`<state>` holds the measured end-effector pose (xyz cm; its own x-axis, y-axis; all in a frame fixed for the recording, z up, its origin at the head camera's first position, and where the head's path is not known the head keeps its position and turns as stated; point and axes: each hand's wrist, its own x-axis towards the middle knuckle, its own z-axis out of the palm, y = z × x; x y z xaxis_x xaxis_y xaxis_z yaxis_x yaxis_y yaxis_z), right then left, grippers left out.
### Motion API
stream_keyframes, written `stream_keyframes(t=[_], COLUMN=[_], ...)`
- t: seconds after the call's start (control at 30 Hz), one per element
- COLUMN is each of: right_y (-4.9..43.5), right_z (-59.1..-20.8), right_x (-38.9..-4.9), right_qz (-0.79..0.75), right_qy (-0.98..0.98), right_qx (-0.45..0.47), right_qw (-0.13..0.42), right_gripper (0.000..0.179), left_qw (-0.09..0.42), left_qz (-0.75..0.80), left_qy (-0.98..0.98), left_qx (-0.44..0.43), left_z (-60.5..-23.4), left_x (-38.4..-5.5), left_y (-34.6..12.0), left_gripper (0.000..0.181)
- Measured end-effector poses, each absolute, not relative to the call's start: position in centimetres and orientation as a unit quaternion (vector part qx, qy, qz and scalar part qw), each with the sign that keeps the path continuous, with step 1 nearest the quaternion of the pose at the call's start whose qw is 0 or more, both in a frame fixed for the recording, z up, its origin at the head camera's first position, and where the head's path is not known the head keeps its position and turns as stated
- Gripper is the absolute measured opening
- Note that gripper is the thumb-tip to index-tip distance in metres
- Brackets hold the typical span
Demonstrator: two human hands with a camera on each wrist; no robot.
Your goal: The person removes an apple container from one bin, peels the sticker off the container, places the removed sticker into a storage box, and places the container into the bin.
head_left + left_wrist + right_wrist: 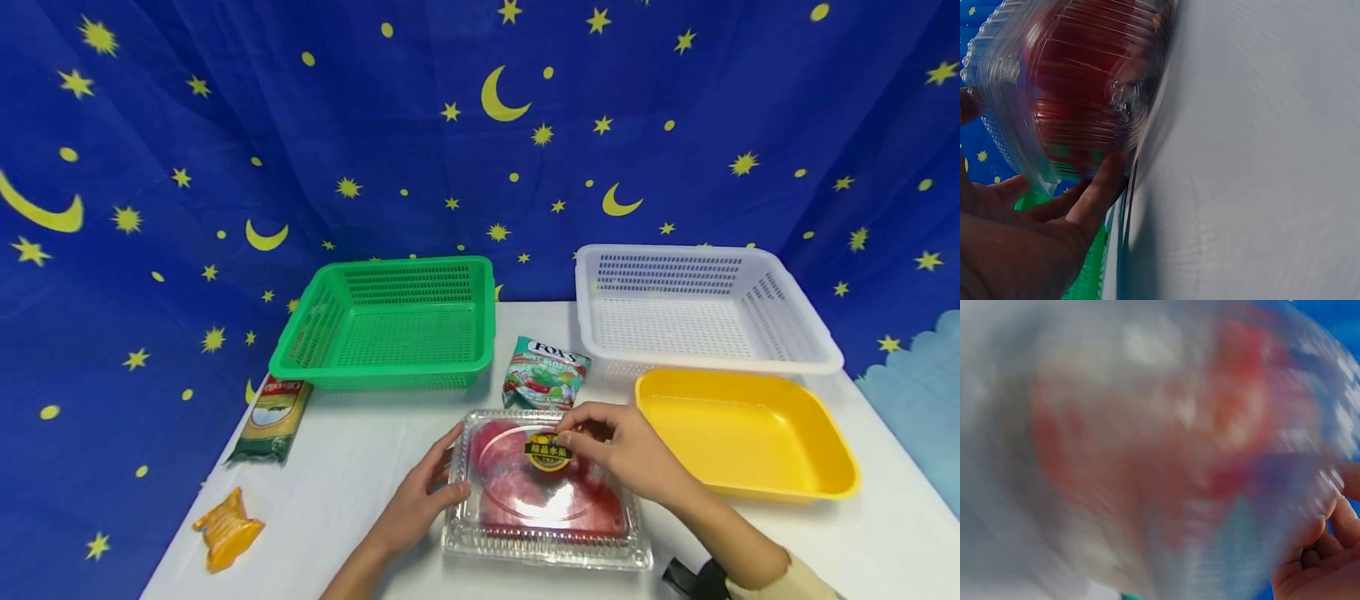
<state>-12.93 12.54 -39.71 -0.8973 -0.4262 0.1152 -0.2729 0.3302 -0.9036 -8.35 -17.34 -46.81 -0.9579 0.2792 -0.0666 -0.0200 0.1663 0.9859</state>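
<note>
A clear plastic fruit box [465, 533] with a ribbed rim and lid stands on the white table, with red contents showing through. On its lid is a round black-and-yellow label [548, 457]. My left hand [415, 508] holds the box's left side, thumb on the rim. In the left wrist view, fingers [1100, 194] of that hand reach along the ribbed wall near the table. Over the lid, my right hand [633, 454] has thumb and index finger brought together at the label's upper right edge. The right wrist view is blurred; curled fingers [1344, 522] show behind the box.
Behind stand a green basket [408, 372] and a white basket [712, 364]. A yellow tray [750, 433] is to the right. A Fox's candy bag [545, 375] lies just behind the box. An Olivoila packet [272, 421] and an orange packet [228, 531] lie at left.
</note>
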Motion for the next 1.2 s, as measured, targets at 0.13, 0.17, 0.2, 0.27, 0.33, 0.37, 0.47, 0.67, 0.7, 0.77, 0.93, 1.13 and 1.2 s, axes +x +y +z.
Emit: stream_keyframes(t=[0.13,0.17,0.2,0.27,0.33,0.37,0.47,0.67,0.7,0.77,0.93,1.13,1.2], right_y=[13.3,13.6,13.9,14.6,15.2,15.4,16.3,18.3,18.6,19.2,20.7,22.7,23.4], right_z=[-38.5,-38.1,-37.8,-37.2,-36.7,-36.5,-36.0,-35.7,-35.7,-35.7,-35.8,-35.9,-36.2], right_x=[-13.6,-13.7,-13.8,-14.1,-14.5,-14.7,-15.2,-16.0,-16.2,-16.5,-17.3,-18.0,-18.3], right_qz=[-0.522,-0.516,-0.514,-0.508,-0.506,-0.504,-0.496,-0.481,-0.478,-0.471,-0.460,-0.442,-0.438], right_qy=[0.824,0.829,0.832,0.836,0.835,0.836,0.841,0.847,0.848,0.853,0.860,0.872,0.875], right_qx=[-0.209,-0.205,-0.201,-0.201,-0.209,-0.210,-0.211,-0.219,-0.219,-0.215,-0.208,-0.192,-0.184], right_qw=[0.069,0.065,0.061,0.052,0.048,0.049,0.054,0.060,0.064,0.070,0.077,0.083,0.091], right_gripper=[0.006,0.005,0.005,0.005,0.005,0.006,0.007,0.008,0.008,0.008,0.010,0.012,0.014], left_qw=[0.108,0.110,0.111,0.113,0.113,0.114,0.114,0.114,0.114,0.113,0.113,0.115,0.115], left_qz=[0.642,0.642,0.643,0.644,0.642,0.643,0.642,0.642,0.641,0.644,0.649,0.639,0.638], left_qy=[0.754,0.754,0.753,0.751,0.752,0.751,0.752,0.752,0.753,0.751,0.747,0.755,0.756], left_qx=[0.084,0.086,0.090,0.095,0.096,0.095,0.094,0.093,0.092,0.091,0.088,0.092,0.094], left_z=[-47.0,-47.1,-47.1,-47.1,-47.1,-47.0,-47.0,-47.2,-47.2,-47.1,-47.1,-47.1,-47.1], left_x=[-8.3,-8.4,-8.5,-8.6,-8.6,-8.6,-8.5,-8.5,-8.5,-8.4,-8.3,-8.5,-8.6], left_y=[-17.3,-17.2,-17.2,-17.0,-16.9,-16.9,-16.9,-17.1,-17.1,-17.1,-17.1,-17.1,-17.1], left_gripper=[0.068,0.068,0.068,0.068,0.068,0.068,0.068,0.068,0.068,0.068,0.067,0.066,0.066])
